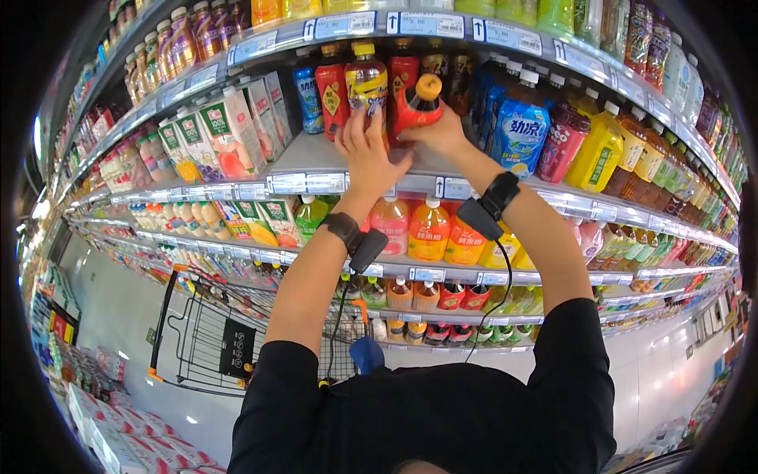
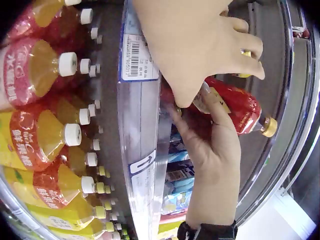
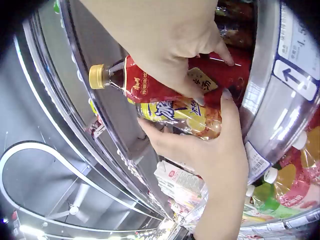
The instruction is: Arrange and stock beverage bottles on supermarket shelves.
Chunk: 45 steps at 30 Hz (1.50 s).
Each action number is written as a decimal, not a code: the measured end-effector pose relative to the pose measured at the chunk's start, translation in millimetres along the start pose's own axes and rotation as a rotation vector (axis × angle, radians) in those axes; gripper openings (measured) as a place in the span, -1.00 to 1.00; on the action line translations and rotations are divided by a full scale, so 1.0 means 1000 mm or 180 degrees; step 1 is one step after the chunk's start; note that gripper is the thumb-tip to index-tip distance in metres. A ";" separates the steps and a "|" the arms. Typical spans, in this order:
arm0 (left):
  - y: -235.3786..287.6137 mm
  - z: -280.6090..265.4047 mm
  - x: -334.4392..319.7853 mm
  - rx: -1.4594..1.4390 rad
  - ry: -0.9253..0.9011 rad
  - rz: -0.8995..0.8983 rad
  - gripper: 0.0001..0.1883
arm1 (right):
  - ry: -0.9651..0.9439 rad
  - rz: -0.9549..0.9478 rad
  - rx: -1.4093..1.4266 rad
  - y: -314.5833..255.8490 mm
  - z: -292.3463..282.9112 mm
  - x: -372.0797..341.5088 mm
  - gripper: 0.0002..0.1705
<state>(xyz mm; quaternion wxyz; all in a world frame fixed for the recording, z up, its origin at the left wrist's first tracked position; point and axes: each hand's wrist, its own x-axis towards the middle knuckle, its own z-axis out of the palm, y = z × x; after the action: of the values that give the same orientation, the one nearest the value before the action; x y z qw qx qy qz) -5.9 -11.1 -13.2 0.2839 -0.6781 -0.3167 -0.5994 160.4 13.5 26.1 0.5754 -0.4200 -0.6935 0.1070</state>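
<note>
My right hand (image 1: 442, 133) grips a bottle with a red label and golden cap (image 1: 417, 117), tilted at the shelf front. The right wrist view shows this red bottle (image 3: 145, 82) under my right hand (image 3: 172, 47), beside a yellow-labelled bottle (image 3: 187, 116). My left hand (image 1: 369, 158) rests with extended fingers against that yellow-capped bottle (image 1: 365, 83), its thumb spread toward the red one. Seen from the left wrist, my left hand (image 2: 195, 47) partly covers the bottles, and my right hand (image 2: 215, 145) is round the red bottle (image 2: 240, 107).
More red bottles (image 1: 332, 95) stand behind and beside. Juice cartons (image 1: 225, 130) are on the left, blue bottles (image 1: 521, 126) on the right. A price-tag rail (image 1: 308, 183) edges the shelf, with orange drinks (image 1: 429, 229) below. A shopping cart (image 1: 197, 340) stands lower left.
</note>
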 end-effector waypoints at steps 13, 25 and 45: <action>0.059 -0.106 0.026 -0.1427 -0.0510 0.0535 -0.08 | 0.0525 -0.1495 -0.0485 -0.103 -0.034 -0.085 -0.24; 0.058 -0.180 0.018 -0.1433 -0.1479 0.0396 -0.44 | -0.0737 -0.0802 -0.0721 -0.116 -0.007 -0.179 -0.32; -0.042 -0.258 -0.241 -0.0370 -0.3384 -0.2229 -0.61 | -0.2837 0.1121 0.0871 0.013 0.249 -0.363 -0.31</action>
<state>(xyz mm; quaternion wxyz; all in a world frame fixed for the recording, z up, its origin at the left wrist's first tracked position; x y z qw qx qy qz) -221.6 -203.2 -221.4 -0.1619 -0.7535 -0.5841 -0.2546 -59.9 -151.3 -317.3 0.2461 -0.3648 -0.7702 0.4617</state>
